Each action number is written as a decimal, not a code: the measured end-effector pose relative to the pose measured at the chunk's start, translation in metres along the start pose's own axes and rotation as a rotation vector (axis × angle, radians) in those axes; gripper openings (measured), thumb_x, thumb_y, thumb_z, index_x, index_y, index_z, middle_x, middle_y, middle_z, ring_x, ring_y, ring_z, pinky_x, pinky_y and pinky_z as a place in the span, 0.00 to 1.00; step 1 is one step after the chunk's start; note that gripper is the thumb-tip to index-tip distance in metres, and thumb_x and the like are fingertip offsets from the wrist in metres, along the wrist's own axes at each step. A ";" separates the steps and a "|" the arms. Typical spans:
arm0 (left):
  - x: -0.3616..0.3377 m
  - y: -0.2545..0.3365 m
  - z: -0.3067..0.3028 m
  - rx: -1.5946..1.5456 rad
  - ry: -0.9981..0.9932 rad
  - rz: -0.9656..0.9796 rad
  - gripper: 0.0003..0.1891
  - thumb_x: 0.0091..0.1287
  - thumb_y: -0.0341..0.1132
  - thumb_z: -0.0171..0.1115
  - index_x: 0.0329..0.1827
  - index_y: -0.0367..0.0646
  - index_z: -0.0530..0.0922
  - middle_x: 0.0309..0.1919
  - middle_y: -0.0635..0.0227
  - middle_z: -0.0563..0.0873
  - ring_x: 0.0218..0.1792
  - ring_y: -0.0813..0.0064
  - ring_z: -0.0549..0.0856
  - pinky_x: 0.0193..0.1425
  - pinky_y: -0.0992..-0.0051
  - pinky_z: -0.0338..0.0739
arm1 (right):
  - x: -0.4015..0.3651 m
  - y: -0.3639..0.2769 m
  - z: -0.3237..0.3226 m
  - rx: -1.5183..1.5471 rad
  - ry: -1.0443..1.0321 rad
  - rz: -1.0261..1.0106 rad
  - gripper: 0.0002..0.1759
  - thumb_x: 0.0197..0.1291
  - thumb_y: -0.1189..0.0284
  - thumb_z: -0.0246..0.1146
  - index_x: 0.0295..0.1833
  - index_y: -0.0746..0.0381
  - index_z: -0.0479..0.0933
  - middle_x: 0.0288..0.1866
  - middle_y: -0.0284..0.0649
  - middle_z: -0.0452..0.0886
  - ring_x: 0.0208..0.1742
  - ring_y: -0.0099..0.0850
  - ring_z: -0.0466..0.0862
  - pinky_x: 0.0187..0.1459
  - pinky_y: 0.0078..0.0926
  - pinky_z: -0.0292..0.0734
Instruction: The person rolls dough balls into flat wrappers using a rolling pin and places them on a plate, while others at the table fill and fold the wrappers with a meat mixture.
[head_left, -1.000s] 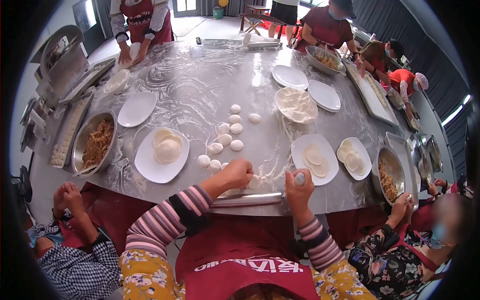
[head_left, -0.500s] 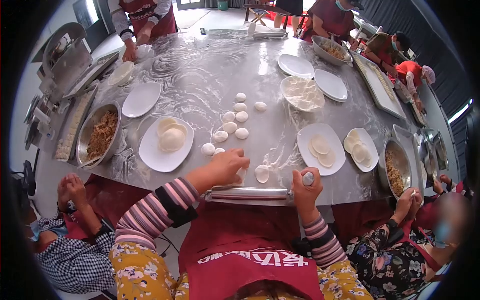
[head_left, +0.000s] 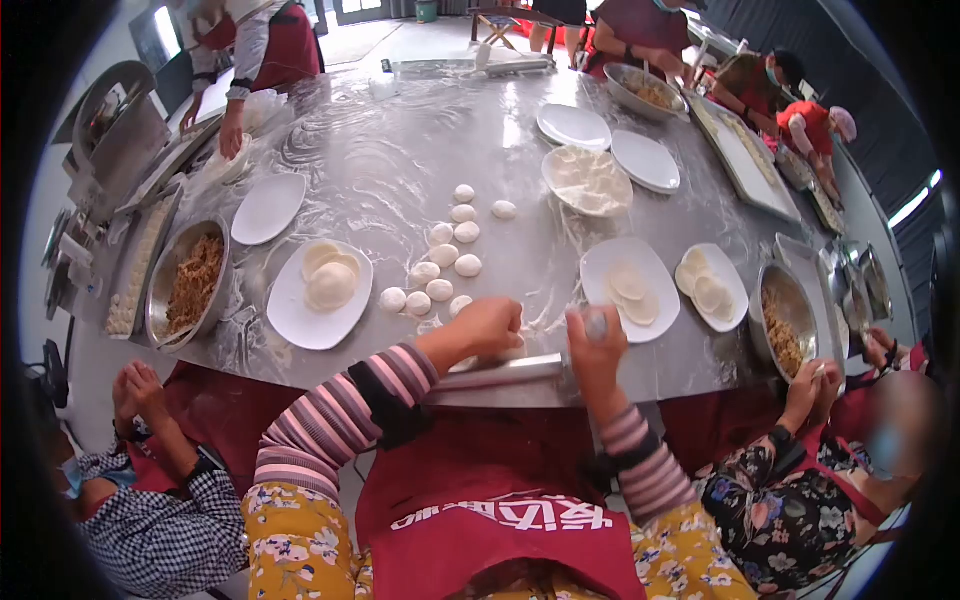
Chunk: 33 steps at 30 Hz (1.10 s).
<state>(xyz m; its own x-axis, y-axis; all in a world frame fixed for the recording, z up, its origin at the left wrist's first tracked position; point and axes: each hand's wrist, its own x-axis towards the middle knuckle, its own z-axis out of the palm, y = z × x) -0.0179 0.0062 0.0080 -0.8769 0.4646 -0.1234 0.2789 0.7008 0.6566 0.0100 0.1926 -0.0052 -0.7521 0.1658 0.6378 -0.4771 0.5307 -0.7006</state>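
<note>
My right hand (head_left: 598,348) is wrapped round the handle of a metal rolling pin (head_left: 515,370), which lies crosswise near the table's front edge. Just left of it, my left hand (head_left: 485,328) is low over the table behind the pin, fingers curled down; what lies under its fingertips is hidden. Several small white dough balls (head_left: 439,290) form a loose group beyond my left hand. Flat dough rounds (head_left: 330,286) rest on a white plate (head_left: 290,325) to the left, and more rounds (head_left: 628,285) lie on a plate (head_left: 658,272) to the right.
A bowl of flour (head_left: 588,182) and empty plates (head_left: 646,162) stand farther back. Filling bowls (head_left: 190,280) (head_left: 785,325) flank the work area. Co-workers' hands (head_left: 145,392) (head_left: 812,388) are at both sides, with people across the table. Long trays (head_left: 745,160) line the right side.
My left hand has moved right, over where a flattened dough round lay in plain view. The right hand and rolling pin have shifted slightly left and away from the edge. The camera view has turned a little.
</note>
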 end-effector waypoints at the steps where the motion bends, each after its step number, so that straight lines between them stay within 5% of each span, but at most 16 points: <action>1: -0.001 0.001 0.001 -0.058 -0.030 -0.029 0.10 0.49 0.35 0.66 0.29 0.39 0.77 0.25 0.57 0.81 0.31 0.59 0.81 0.35 0.66 0.74 | 0.016 0.002 0.012 -0.052 0.014 -0.073 0.13 0.48 0.77 0.68 0.32 0.62 0.69 0.21 0.47 0.74 0.21 0.48 0.75 0.24 0.37 0.69; 4: 0.002 -0.008 0.011 -0.075 0.087 -0.053 0.07 0.51 0.32 0.63 0.29 0.39 0.79 0.25 0.55 0.82 0.28 0.59 0.82 0.33 0.66 0.74 | 0.028 0.002 0.027 0.038 -0.043 0.039 0.13 0.48 0.75 0.68 0.33 0.62 0.68 0.22 0.49 0.74 0.23 0.50 0.75 0.25 0.39 0.69; 7: -0.012 -0.010 0.009 -0.080 0.178 -0.038 0.06 0.54 0.32 0.60 0.32 0.40 0.80 0.26 0.54 0.83 0.28 0.60 0.83 0.34 0.67 0.76 | 0.016 0.003 0.007 -0.159 -0.050 -0.183 0.12 0.49 0.76 0.68 0.32 0.63 0.69 0.22 0.48 0.73 0.23 0.49 0.75 0.25 0.38 0.70; 10: -0.022 -0.015 0.010 -0.230 0.169 -0.136 0.07 0.54 0.33 0.60 0.35 0.40 0.80 0.27 0.54 0.83 0.29 0.60 0.83 0.35 0.67 0.76 | 0.001 -0.004 -0.010 0.036 -0.022 -0.076 0.12 0.49 0.76 0.67 0.32 0.64 0.68 0.22 0.48 0.72 0.23 0.47 0.75 0.24 0.36 0.70; 12: -0.029 -0.006 0.009 -0.181 0.100 -0.118 0.08 0.56 0.33 0.60 0.36 0.39 0.79 0.27 0.55 0.83 0.29 0.61 0.83 0.36 0.68 0.75 | 0.003 -0.002 -0.002 -0.237 0.002 -0.245 0.12 0.50 0.77 0.67 0.32 0.64 0.67 0.22 0.48 0.72 0.23 0.47 0.75 0.24 0.35 0.70; 13: -0.025 -0.004 0.009 -0.177 0.086 -0.112 0.08 0.56 0.33 0.60 0.36 0.39 0.79 0.27 0.55 0.83 0.29 0.61 0.83 0.36 0.68 0.75 | 0.014 -0.003 0.011 0.012 -0.034 0.034 0.12 0.50 0.77 0.66 0.32 0.64 0.67 0.22 0.48 0.73 0.23 0.46 0.75 0.23 0.34 0.69; 15: -0.008 0.003 0.001 -0.091 0.097 -0.098 0.07 0.55 0.34 0.57 0.30 0.40 0.80 0.28 0.54 0.83 0.33 0.55 0.83 0.38 0.63 0.75 | 0.033 -0.001 0.030 0.062 -0.063 0.037 0.12 0.50 0.77 0.66 0.32 0.64 0.67 0.22 0.48 0.73 0.22 0.47 0.75 0.23 0.34 0.69; 19: -0.017 -0.006 -0.003 -0.101 -0.027 0.037 0.06 0.54 0.30 0.60 0.32 0.38 0.79 0.28 0.53 0.83 0.33 0.56 0.82 0.38 0.64 0.75 | 0.012 -0.001 0.006 -0.008 -0.040 -0.081 0.12 0.49 0.77 0.67 0.32 0.63 0.67 0.21 0.47 0.73 0.21 0.48 0.74 0.23 0.35 0.69; 21: -0.022 -0.018 -0.001 -0.073 0.063 0.076 0.07 0.55 0.32 0.61 0.33 0.37 0.78 0.25 0.57 0.82 0.29 0.62 0.83 0.36 0.67 0.75 | -0.010 -0.004 -0.018 -0.149 -0.042 -0.155 0.13 0.49 0.77 0.67 0.32 0.63 0.67 0.21 0.47 0.73 0.21 0.49 0.75 0.24 0.36 0.70; 25: -0.023 -0.009 0.001 -0.229 -0.066 -0.068 0.09 0.56 0.33 0.62 0.34 0.36 0.77 0.26 0.55 0.83 0.28 0.58 0.82 0.35 0.66 0.74 | 0.012 -0.004 0.007 -0.055 -0.020 0.012 0.14 0.48 0.76 0.68 0.33 0.63 0.68 0.21 0.47 0.74 0.23 0.49 0.76 0.23 0.36 0.70; 27: -0.013 -0.005 -0.001 0.002 0.091 -0.044 0.08 0.57 0.33 0.61 0.34 0.37 0.77 0.27 0.53 0.82 0.29 0.57 0.82 0.35 0.65 0.74 | 0.032 0.004 0.030 0.081 -0.101 0.088 0.14 0.47 0.76 0.68 0.32 0.63 0.68 0.21 0.47 0.74 0.22 0.49 0.76 0.24 0.36 0.70; 30: -0.016 -0.007 -0.003 -0.056 0.058 0.001 0.07 0.57 0.32 0.60 0.34 0.37 0.78 0.27 0.53 0.82 0.30 0.56 0.82 0.36 0.65 0.74 | 0.030 -0.001 0.025 -0.011 -0.010 -0.069 0.13 0.48 0.77 0.68 0.31 0.62 0.68 0.20 0.46 0.73 0.20 0.45 0.76 0.23 0.34 0.70; 33: -0.021 -0.023 0.001 -0.081 0.039 0.088 0.07 0.56 0.31 0.60 0.35 0.37 0.77 0.28 0.53 0.82 0.31 0.59 0.82 0.36 0.66 0.74 | -0.002 -0.003 -0.009 0.078 -0.039 0.013 0.12 0.48 0.77 0.68 0.31 0.62 0.68 0.19 0.44 0.73 0.19 0.39 0.75 0.23 0.32 0.69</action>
<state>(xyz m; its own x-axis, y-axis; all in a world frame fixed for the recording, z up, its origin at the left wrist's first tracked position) -0.0057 -0.0195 -0.0053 -0.8656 0.4996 -0.0343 0.3242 0.6112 0.7220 0.0173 0.1980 -0.0019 -0.7748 0.1391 0.6167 -0.5000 0.4621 -0.7325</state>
